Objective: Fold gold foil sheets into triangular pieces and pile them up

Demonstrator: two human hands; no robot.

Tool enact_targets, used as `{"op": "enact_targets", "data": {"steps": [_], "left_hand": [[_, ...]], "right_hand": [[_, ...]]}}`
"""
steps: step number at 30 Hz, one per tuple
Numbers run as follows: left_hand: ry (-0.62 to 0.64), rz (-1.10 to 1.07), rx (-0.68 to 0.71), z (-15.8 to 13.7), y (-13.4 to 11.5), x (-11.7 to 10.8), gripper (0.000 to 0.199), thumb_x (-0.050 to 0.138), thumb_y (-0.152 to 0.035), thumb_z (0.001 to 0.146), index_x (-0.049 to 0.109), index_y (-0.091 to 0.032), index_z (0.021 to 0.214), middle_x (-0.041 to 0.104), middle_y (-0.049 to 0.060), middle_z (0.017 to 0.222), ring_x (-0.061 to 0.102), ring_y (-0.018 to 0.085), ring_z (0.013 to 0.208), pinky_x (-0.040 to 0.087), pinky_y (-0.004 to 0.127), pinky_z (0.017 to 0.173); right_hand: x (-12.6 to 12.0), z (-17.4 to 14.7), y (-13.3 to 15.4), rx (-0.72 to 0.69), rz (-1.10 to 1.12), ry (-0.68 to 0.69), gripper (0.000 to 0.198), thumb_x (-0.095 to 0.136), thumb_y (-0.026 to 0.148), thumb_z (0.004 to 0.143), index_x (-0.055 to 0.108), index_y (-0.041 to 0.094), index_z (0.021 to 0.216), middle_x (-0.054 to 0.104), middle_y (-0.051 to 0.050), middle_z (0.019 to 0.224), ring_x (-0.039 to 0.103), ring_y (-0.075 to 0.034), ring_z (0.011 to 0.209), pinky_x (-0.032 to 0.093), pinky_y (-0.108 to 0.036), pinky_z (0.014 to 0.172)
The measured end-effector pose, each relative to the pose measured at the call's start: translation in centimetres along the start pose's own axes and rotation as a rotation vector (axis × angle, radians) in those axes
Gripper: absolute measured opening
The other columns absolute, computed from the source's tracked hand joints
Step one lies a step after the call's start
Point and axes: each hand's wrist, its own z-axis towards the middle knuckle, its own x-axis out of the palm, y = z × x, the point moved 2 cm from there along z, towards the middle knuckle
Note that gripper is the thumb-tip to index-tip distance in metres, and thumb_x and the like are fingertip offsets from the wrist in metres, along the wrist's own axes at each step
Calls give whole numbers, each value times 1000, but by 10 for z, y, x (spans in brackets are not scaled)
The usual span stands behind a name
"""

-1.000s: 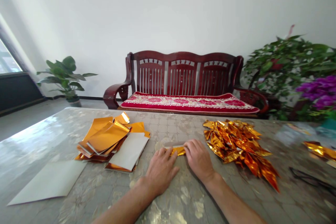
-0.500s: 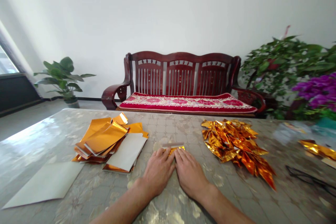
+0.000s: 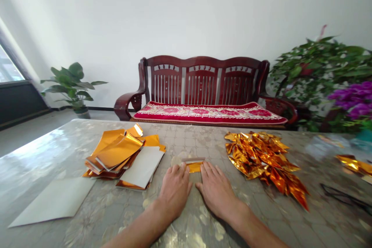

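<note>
A small folded strip of gold foil paper (image 3: 194,167) lies on the table in front of me, with a pale edge along its far side. My left hand (image 3: 175,186) rests flat, its fingertips on the strip's left end. On the right end press the fingertips of my right hand (image 3: 216,188), fingers stretched out and thumb apart. Left of my hands is a loose stack of gold foil sheets (image 3: 119,151), with a white-backed sheet (image 3: 142,166) on its near side. To the right sits a heap of folded gold foil pieces (image 3: 263,159).
A large pale sheet (image 3: 55,203) lies at the left on the patterned table (image 3: 116,226). Black-framed glasses (image 3: 344,197), more gold foil (image 3: 353,164) and clear plastic (image 3: 327,145) are at the right. Behind the table stands a wooden bench (image 3: 200,81) with a red cover.
My hands have moved apart, the right one shifting rightward along the strip. More of the gold foil shows between them. The whole view has shifted slightly.
</note>
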Motion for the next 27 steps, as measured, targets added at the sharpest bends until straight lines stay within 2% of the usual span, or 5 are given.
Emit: {"op": "enact_targets", "data": {"steps": [11, 14, 18, 21, 27], "left_hand": [[41, -131, 191, -1, 12, -15, 26, 50, -26, 94, 61, -21, 117, 62, 8, 125, 56, 24, 111, 44, 38, 98], [41, -143, 211, 1, 12, -19, 23, 47, -25, 95, 63, -23, 111, 65, 7, 115, 57, 23, 104, 44, 37, 95], [30, -143, 209, 3, 11, -20, 25, 43, -21, 95, 63, -24, 109, 67, 6, 110, 58, 22, 95, 45, 36, 88], [13, -146, 230, 3, 12, -17, 25, 44, -18, 94, 65, -23, 105, 69, 6, 106, 59, 21, 91, 45, 35, 84], [-18, -294, 139, 8, 23, -9, 26, 46, -13, 92, 69, -25, 93, 72, 1, 94, 59, 18, 90, 45, 30, 84]], "right_hand": [[-2, 10, -19, 62, -26, 5, 54, 48, 35, 94, 48, 13, 143, 40, -19, 152, 36, -35, 140, 26, -63, 111], [-1, 13, -21, 88, -59, -100, 48, 49, 32, 95, 52, 14, 140, 45, -19, 148, 38, -36, 138, 28, -63, 108], [-5, 12, -18, -123, -54, -277, 32, 56, 23, 93, 63, 22, 124, 58, -11, 138, 46, -28, 131, 35, -45, 107], [-7, 13, -16, -281, 2, -263, 20, 55, 19, 95, 69, 25, 108, 70, -4, 115, 57, -20, 112, 41, -33, 94], [-7, 22, -12, -321, -91, -201, 21, 50, 15, 96, 68, 21, 86, 68, -2, 84, 60, -18, 82, 38, -31, 74]]}}
